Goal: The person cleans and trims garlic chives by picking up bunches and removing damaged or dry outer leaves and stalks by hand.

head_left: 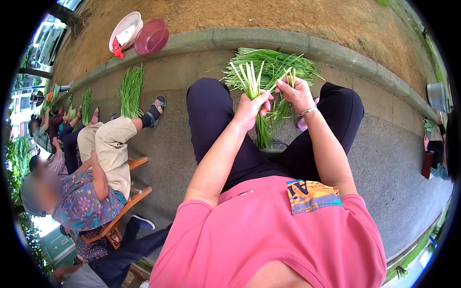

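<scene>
My left hand is closed round a bunch of green stalks, their pale ends fanned upward and the green leaves hanging below the fist between my knees. Close beside it on the right, my right hand pinches a smaller bunch of stalks, pale tips showing above the fingers and green leaves trailing beneath. Just beyond both hands, a loose heap of long green stalks lies on the pavement against the kerb.
A stone kerb runs beyond the heap, with bare soil behind. A pink basin and a pale basin stand at upper left. Another pile of stalks lies near a seated person. A metal pot is far right.
</scene>
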### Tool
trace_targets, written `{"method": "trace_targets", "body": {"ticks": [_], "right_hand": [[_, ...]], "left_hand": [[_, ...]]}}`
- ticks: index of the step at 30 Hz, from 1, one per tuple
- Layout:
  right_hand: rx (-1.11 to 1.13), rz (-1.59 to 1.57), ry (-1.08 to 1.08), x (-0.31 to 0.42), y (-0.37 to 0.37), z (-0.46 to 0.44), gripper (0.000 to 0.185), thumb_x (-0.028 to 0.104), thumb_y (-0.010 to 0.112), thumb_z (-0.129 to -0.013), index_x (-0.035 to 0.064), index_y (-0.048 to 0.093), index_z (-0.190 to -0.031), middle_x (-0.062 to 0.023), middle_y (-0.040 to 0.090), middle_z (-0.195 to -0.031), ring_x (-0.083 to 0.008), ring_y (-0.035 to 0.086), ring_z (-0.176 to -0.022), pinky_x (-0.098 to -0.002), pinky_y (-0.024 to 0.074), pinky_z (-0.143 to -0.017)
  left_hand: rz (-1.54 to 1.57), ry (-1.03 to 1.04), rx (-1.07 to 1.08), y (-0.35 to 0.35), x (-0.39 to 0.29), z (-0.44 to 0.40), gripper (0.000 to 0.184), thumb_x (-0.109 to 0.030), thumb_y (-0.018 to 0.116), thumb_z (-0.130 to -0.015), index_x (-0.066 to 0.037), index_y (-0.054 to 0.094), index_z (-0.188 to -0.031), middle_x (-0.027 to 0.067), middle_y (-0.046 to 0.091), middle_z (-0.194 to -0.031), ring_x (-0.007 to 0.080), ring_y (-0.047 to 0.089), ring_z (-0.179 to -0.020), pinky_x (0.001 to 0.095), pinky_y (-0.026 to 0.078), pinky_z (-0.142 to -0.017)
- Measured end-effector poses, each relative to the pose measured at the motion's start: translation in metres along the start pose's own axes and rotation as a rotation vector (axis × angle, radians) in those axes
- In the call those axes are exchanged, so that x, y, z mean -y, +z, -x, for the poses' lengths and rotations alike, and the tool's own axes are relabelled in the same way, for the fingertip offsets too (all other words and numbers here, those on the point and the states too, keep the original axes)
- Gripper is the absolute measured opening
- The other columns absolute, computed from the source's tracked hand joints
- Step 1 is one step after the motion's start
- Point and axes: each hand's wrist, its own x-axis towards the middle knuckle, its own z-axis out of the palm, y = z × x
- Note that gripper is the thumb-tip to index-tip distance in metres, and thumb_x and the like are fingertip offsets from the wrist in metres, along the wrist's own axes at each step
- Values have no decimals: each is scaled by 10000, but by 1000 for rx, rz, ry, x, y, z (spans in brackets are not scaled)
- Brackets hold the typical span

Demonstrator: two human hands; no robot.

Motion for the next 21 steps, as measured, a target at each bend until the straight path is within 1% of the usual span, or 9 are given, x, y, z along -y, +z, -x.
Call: {"method": "trace_targets", "body": {"ticks": [2, 7, 11, 13, 14, 16, 17, 19, 21], "right_hand": [[16, 9, -2, 1, 0, 0, 108, 157, 601, -828, 54, 579, -803, 6, 584, -656, -18, 363, -438, -169, 263, -395], [36, 21, -16, 1, -1, 1, 115, 137, 595, -828, 36, 595, -883, -3, 601, -700, -16, 388, -473, -162, 284, -420], [43, 27, -16, 1, -1, 1, 109, 131, 599, -822, 40, 595, -881, 3, 601, -704, -16, 389, -475, -162, 290, -425], [51, 20, -31, 3, -1, 1, 106, 135, 609, -813, 44, 606, -867, 10, 602, -711, -11, 394, -484, -162, 293, -430], [52, 20, -31, 4, 0, 2, 106, 135, 609, -813, 44, 606, -867, 10, 602, -711, -11, 394, -484, -162, 293, -430], [50, 137, -133, 6, 3, 3, 106, 115, 622, -804, 12, 612, -824, -1, 610, -705, -44, 512, -607, -191, 428, -571], [49, 137, -133, 8, 4, 4, 106, 115, 622, -804, 12, 612, -824, -1, 610, -705, -44, 512, -607, -191, 428, -571], [20, 212, -27, 12, 5, 6, 100, 97, 617, -804, -2, 618, -821, -11, 615, -711, -64, 544, -691, -217, 446, -666], [34, 198, -44, 9, 4, 5, 103, 96, 614, -807, -3, 619, -833, -15, 617, -715, -63, 545, -688, -217, 446, -660]], "left_hand": [[12, -5, 0, -2, 1, -1, 176, -182, 559, -842, -11, 551, -799, 40, 508, -573, 103, 435, -453, 207, 336, -416], [116, -27, 10, -1, -2, 0, 162, -152, 536, -854, -5, 564, -792, 38, 526, -590, 87, 449, -455, 199, 342, -393], [139, -50, 42, -3, -1, -1, 166, -156, 536, -854, -2, 562, -797, 41, 528, -603, 86, 447, -458, 199, 342, -393], [88, -47, 39, -3, -2, 0, 214, -224, 554, -846, -14, 535, -809, 34, 491, -567, 107, 406, -440, 219, 335, -423], [88, -47, 39, -3, -2, 0, 214, -224, 554, -846, -14, 535, -809, 34, 491, -567, 107, 406, -440, 219, 335, -423], [74, -57, 43, -3, -3, 0, 218, -226, 553, -846, -12, 538, -812, 34, 489, -564, 106, 405, -441, 221, 336, -425], [74, -57, 43, -3, -3, 0, 218, -226, 553, -846, -12, 538, -812, 34, 489, -564, 106, 405, -441, 221, 336, -425], [53, -56, 21, -2, -3, 0, 223, -229, 552, -846, -9, 541, -814, 32, 487, -561, 105, 405, -442, 224, 336, -428], [56, -55, 21, -2, -3, 0, 224, -230, 552, -846, -9, 541, -814, 32, 486, -559, 105, 405, -441, 225, 337, -430]]}}
